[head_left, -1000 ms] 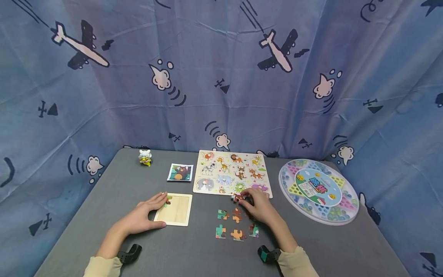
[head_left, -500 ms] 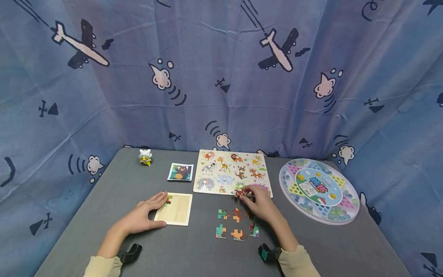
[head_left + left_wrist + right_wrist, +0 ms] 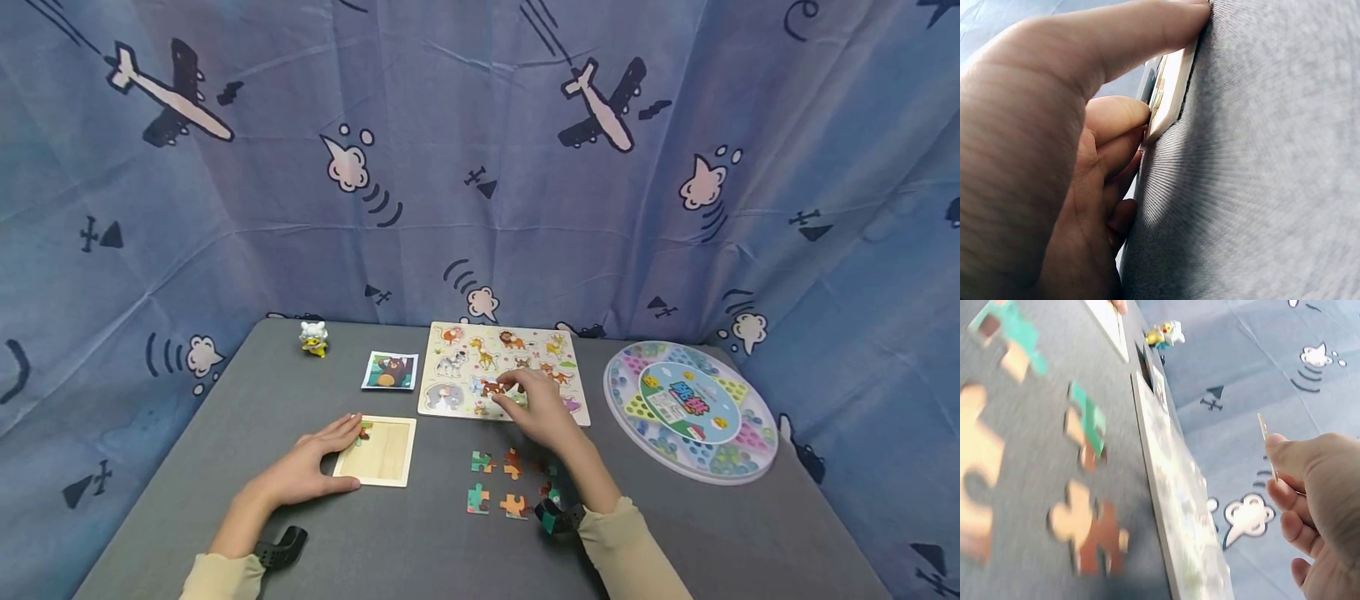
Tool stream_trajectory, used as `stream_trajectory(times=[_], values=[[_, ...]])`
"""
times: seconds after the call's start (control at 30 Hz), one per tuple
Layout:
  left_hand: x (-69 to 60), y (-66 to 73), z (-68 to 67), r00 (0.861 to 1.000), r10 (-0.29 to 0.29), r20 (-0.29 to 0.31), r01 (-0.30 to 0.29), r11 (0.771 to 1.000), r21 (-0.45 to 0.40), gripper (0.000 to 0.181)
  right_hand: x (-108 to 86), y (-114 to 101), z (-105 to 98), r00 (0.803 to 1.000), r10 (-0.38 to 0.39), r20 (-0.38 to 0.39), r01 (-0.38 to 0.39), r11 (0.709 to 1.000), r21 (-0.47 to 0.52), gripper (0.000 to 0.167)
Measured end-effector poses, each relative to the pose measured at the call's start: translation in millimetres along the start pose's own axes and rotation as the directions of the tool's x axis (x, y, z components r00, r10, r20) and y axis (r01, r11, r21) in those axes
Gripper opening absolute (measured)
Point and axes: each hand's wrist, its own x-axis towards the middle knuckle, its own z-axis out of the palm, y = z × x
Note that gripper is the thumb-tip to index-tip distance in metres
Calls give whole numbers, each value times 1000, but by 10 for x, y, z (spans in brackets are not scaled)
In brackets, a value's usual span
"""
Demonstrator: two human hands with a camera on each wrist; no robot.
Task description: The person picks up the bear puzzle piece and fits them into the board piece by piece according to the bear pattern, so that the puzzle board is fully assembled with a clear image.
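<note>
Beyond the far edge of the grey desk (image 3: 420,546) hangs a blue printed curtain (image 3: 420,100). A small figurine (image 3: 314,339) stands near the far left corner, and a bear picture card (image 3: 390,372) lies between it and an animal board (image 3: 442,371) at the middle of the far edge. A round board game (image 3: 690,412) lies towards the far right corner. The right forearm and its black wristband (image 3: 555,518) partly block the rightmost loose pieces.

Countable: one figurine, one card, one animal board, one round game, one wooden tray (image 3: 386,457). At least five loose jigsaw pieces (image 3: 513,506) lie right of the tray; one tray piece (image 3: 364,432) shows at its far left corner.

The right hand (image 3: 542,410) pinches one held piece (image 3: 491,388) above the animal board. The left hand (image 3: 309,468), fingers and thumb apart, rests on the tray's left side.
</note>
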Motion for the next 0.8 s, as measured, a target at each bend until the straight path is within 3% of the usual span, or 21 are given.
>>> stream_trajectory(times=[0.3,0.8], values=[[17,-30,5,1000,0,-1,0,1000,-4,94,207,-337,184,999,-35,23,34,999,33,24],[-1,-29,10,999,27,-27,-26,999,19,91,428,-813,695,992,-88,90,82,994,69,22]])
